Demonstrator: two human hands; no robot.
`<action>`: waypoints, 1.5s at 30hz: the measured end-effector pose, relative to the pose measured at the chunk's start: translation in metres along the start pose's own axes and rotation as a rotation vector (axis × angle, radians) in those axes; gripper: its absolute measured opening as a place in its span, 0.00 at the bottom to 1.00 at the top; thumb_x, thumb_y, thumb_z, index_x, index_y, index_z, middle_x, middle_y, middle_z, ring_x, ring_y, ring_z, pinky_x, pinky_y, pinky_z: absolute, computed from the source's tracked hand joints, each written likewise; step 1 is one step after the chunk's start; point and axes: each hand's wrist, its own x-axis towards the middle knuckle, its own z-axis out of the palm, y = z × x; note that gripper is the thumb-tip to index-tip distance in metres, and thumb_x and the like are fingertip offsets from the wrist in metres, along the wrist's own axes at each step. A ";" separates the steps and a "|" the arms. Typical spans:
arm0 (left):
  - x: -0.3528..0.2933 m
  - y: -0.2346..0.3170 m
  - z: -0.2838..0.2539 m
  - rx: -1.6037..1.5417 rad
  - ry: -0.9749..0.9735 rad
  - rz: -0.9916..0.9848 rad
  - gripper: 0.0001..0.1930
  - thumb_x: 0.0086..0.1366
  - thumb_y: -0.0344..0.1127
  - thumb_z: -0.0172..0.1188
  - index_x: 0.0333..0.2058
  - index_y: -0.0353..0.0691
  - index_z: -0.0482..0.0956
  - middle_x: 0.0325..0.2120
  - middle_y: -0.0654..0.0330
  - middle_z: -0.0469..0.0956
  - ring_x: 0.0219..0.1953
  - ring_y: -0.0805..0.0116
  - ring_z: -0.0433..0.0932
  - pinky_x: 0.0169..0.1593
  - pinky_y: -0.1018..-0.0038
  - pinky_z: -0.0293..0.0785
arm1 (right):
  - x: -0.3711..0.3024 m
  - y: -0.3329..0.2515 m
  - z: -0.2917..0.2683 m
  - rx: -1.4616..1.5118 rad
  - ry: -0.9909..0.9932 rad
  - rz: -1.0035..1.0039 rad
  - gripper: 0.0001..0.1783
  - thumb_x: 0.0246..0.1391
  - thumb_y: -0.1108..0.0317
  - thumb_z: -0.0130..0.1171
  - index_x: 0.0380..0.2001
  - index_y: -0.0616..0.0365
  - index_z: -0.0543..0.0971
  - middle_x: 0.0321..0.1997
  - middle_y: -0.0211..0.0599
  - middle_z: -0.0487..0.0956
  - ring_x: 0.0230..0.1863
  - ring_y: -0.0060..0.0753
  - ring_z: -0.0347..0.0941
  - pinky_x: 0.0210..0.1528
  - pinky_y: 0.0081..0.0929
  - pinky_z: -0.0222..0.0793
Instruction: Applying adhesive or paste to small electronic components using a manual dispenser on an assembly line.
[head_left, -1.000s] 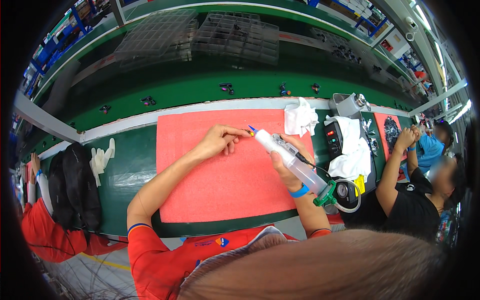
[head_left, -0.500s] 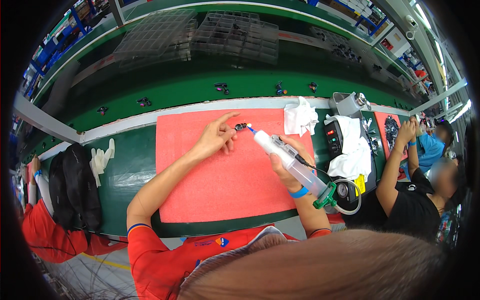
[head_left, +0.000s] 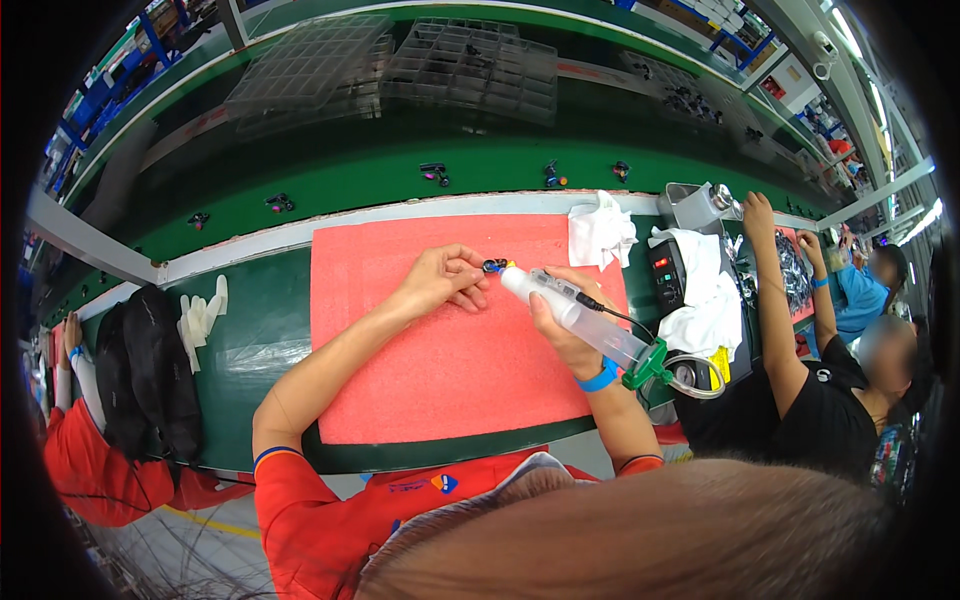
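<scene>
Between the thumb and fingers of my left hand (head_left: 445,280) is a small dark part (head_left: 493,266), held just above the pink foam mat (head_left: 430,395). My right hand (head_left: 563,328) is wrapped round a translucent dispensing syringe (head_left: 606,335) with a green cap, a hose and a black cable. The syringe slants down from the right, and its blue nozzle meets the dark part or lies very close to it. Exact contact is too small to make out.
A white cloth (head_left: 600,230) lies at the mat's far right corner, near a metal container (head_left: 692,207). Another cloth (head_left: 692,300) drapes a black dispenser box (head_left: 667,275). Small dark parts sit along the green conveyor (head_left: 360,185). Gloves (head_left: 203,315) and a black bag (head_left: 160,370) lie left; a co-worker (head_left: 790,370) sits right.
The syringe nozzle has come up to the dark part. My left index finger has bent inward. Conveyor parts have shifted slightly left, and the co-worker's arm now reaches toward the metal container.
</scene>
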 end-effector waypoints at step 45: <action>0.000 -0.004 0.002 -0.019 0.013 0.025 0.10 0.71 0.26 0.59 0.49 0.30 0.75 0.37 0.50 0.86 0.32 0.65 0.87 0.35 0.73 0.86 | -0.002 0.017 0.011 0.075 0.051 -0.011 0.22 0.49 0.65 0.76 0.45 0.60 0.81 0.36 0.41 0.87 0.33 0.32 0.86 0.35 0.28 0.81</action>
